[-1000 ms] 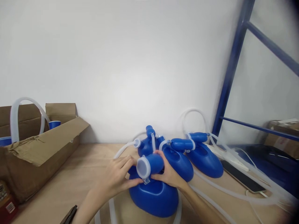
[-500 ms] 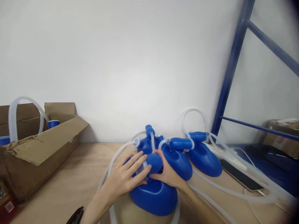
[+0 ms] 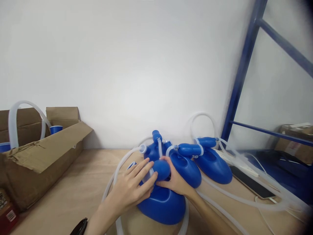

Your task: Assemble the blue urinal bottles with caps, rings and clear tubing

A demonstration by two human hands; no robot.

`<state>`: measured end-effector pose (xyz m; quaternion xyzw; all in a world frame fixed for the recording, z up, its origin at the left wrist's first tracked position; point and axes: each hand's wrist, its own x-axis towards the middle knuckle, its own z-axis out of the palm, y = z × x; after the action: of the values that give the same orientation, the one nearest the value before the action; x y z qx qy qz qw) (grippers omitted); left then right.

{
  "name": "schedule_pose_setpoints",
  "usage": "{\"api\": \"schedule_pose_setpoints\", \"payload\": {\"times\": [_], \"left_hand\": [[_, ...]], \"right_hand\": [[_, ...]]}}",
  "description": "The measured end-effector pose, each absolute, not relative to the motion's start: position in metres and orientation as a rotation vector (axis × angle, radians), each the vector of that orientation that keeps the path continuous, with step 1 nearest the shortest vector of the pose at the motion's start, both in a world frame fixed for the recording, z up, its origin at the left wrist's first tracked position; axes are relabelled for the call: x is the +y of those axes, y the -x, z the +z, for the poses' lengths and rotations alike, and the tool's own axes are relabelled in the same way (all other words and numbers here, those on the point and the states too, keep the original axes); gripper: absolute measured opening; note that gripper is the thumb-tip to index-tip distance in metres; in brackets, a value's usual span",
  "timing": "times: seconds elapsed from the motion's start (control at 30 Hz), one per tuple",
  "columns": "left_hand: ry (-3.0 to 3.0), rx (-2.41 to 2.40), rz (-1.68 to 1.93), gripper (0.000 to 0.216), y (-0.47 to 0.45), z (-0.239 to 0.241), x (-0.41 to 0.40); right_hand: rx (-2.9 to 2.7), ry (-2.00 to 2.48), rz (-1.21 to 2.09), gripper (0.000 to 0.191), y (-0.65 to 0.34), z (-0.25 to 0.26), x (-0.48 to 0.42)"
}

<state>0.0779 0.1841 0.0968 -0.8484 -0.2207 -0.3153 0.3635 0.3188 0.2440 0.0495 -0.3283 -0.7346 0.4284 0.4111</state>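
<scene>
A blue urinal bottle [image 3: 163,209] with a handle opening lies on the table in front of me. Above it, my right hand [image 3: 177,181] wraps round a rounded blue cup piece [image 3: 161,169], thumb below and fingers on top. My left hand [image 3: 134,184] grips the cup's whitish rim from the left; its fingers lie across that rim and hide part of it. A blue neck with a pale edge [image 3: 131,165] shows behind my left fingers. Close behind are similar blue bottles, one upright [image 3: 152,152] and two more lying to the right [image 3: 187,169], [image 3: 215,168], with translucent hoses [image 3: 122,163].
At the left stands an open cardboard box [image 3: 49,163] with a hose and blue cups in it. A red package [image 3: 8,212] sits before it. To the right are a phone [image 3: 253,182], a power strip [image 3: 244,168], cables and a blue metal frame [image 3: 241,78].
My left hand has shifted slightly, and more of the blue neck behind its fingers shows. The right hand keeps its hold on the cup piece.
</scene>
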Motion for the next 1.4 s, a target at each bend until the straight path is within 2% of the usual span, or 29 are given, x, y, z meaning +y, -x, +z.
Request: {"api": "schedule_pose_setpoints", "payload": {"times": [0.2, 0.37, 0.47, 0.57, 0.77, 1.13, 1.4], "left_hand": [[2.280, -0.554, -0.762, 0.038, -0.074, 0.094, 0.185], [2.297, -0.492, -0.951, 0.001, -0.068, 0.091, 0.192], [2.200, -0.459, -1.135, 0.015, -0.066, 0.083, 0.200], [2.120, -0.378, -1.195, 0.008, -0.067, 0.077, 0.203], [2.085, -0.258, -0.853, 0.023, -0.082, 0.077, 0.191], [2.189, -0.610, -0.833, 0.020, -0.090, 0.068, 0.193], [2.110, -0.477, -0.709, 0.020, -0.081, 0.083, 0.193]], "right_hand": [[-1.839, 0.790, 1.085, 0.085, -0.319, 0.045, 0.246], [-1.864, 0.778, 1.071, 0.088, -0.321, 0.044, 0.248], [-1.867, 0.791, 1.048, 0.088, -0.321, 0.045, 0.248], [-1.856, 0.792, 1.068, 0.088, -0.321, 0.045, 0.249], [-1.816, 0.804, 1.013, 0.082, -0.318, 0.046, 0.250], [-1.796, 0.841, 0.934, 0.082, -0.317, 0.043, 0.252], [-1.802, 0.863, 0.933, 0.081, -0.317, 0.044, 0.250]]}}
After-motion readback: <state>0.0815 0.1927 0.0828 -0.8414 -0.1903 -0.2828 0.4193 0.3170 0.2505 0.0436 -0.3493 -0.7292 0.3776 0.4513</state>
